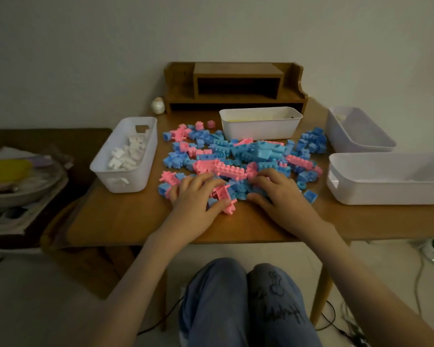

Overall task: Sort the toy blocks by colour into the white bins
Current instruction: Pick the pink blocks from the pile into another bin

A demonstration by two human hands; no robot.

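Status: about halfway by our read. White blocks (130, 154) sit in the left bin (150, 159). The back bin (258, 130) shows a yellowish layer inside, too dim to confirm. The far right bin (356, 139) and near right bin (386, 191) look almost bare, contents unclear. Still to do: all the pink blocks (226, 170) and blue blocks (263, 151), heaped mid-worktop (135, 221) between the bins. Our left hand (196, 196) is at the heap's near edge, thumb and fingers closed round a pink block (222, 194). Our right hand (278, 194) lies palm down on blue ones nearby, fingers bent, and we can't tell if it grips anything. The hands aren't touching. The blocks are hard moulded plastic: studded bricks, some long bars, some round wheel-like bits. The bins are smooth, thin-walled and round-cornered.
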